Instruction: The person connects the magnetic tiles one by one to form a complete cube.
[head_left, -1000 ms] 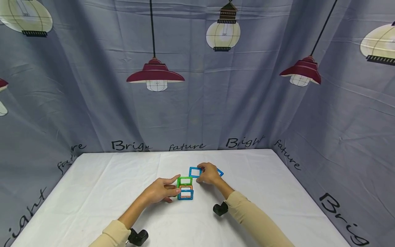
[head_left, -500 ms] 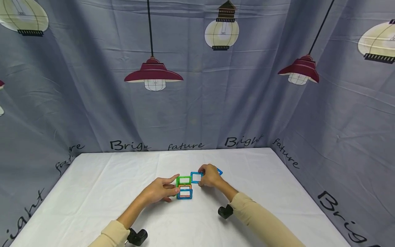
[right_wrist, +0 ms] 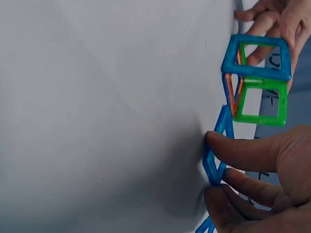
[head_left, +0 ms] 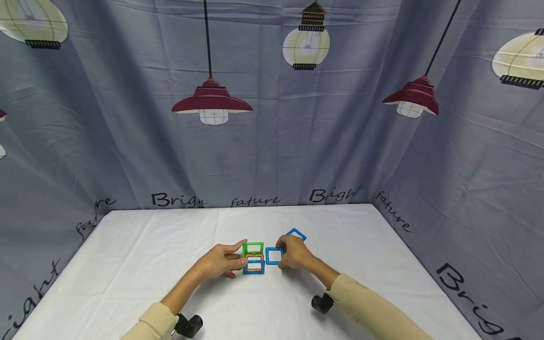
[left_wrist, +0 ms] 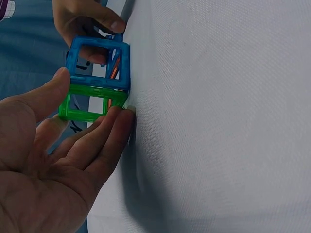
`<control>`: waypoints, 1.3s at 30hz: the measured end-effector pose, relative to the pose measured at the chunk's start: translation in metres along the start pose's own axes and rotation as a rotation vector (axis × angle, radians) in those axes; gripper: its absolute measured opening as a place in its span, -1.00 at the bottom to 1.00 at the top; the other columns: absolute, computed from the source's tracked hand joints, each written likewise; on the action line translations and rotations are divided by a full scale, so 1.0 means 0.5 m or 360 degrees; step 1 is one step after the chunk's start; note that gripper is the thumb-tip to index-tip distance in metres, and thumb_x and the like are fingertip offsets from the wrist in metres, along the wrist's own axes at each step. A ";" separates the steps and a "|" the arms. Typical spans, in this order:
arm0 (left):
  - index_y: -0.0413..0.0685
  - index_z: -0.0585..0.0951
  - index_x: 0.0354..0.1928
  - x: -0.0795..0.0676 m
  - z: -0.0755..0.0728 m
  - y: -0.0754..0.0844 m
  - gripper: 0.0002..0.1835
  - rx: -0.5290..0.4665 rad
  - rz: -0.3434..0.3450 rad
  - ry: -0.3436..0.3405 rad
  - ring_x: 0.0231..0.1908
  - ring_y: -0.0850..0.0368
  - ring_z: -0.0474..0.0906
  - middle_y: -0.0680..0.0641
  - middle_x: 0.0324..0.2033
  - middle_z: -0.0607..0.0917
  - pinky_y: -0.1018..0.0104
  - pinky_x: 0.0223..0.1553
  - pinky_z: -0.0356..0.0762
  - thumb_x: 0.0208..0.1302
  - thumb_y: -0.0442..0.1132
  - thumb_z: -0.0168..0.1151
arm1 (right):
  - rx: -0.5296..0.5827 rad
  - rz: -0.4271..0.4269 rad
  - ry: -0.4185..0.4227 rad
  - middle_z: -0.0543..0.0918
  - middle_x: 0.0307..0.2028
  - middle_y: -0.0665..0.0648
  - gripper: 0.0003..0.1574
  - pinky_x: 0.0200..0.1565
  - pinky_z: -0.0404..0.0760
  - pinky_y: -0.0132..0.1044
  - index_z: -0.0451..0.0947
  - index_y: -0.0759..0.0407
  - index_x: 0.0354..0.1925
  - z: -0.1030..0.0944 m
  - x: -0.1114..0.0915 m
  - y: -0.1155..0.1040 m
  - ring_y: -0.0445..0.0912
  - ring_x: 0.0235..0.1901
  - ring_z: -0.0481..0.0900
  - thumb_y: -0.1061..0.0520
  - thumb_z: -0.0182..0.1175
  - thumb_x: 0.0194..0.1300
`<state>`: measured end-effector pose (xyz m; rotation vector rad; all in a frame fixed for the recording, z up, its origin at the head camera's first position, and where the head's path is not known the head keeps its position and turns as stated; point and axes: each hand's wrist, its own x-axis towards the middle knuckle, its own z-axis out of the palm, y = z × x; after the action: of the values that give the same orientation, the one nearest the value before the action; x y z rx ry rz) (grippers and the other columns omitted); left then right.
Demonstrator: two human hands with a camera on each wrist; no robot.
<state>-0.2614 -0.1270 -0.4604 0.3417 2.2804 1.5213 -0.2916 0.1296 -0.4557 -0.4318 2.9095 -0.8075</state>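
A small box of see-through magnetic tiles stands on the table, with a green square tile (head_left: 254, 243) at its back, a blue square tile (head_left: 254, 273) in front and orange edges inside. My left hand (head_left: 216, 262) holds this box from its left side, thumb at the upper edge and fingertips low on the green side (left_wrist: 90, 116). Between the thumb and fingers of my right hand (head_left: 296, 252) is a loose blue square tile (head_left: 267, 256), pinched close over the table. In the right wrist view, that loose tile (right_wrist: 209, 170) has its far end right at the box's base.
Behind my right hand lies another blue tile (head_left: 300, 233), partly covered by the hand. The white-covered table (head_left: 161, 245) runs back to a grey curtain (head_left: 263, 156) printed with lamps. Black wrist cameras (head_left: 189, 326) hang under both forearms.
My right hand has brought the blue tile toward me and slightly right, beside the box, uncovering more of the tile behind. The left hand and the box stay put.
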 end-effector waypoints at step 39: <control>-0.03 0.31 0.53 0.001 0.006 -0.001 -0.23 0.0047 -0.0008 0.0005 -0.28 -0.01 0.75 -0.44 0.21 0.58 0.18 -0.25 0.73 0.36 -0.04 0.35 | -0.0019 -0.0049 -0.0074 0.66 -0.18 0.22 -0.30 -0.14 0.64 -0.10 0.56 0.31 0.03 -0.026 -0.047 -0.026 -0.02 -0.24 0.55 0.36 0.59 -0.12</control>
<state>-0.2604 -0.1246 -0.4618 0.3418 2.3064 1.4884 -0.2680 0.1322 -0.4375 -0.4908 2.8734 -0.7734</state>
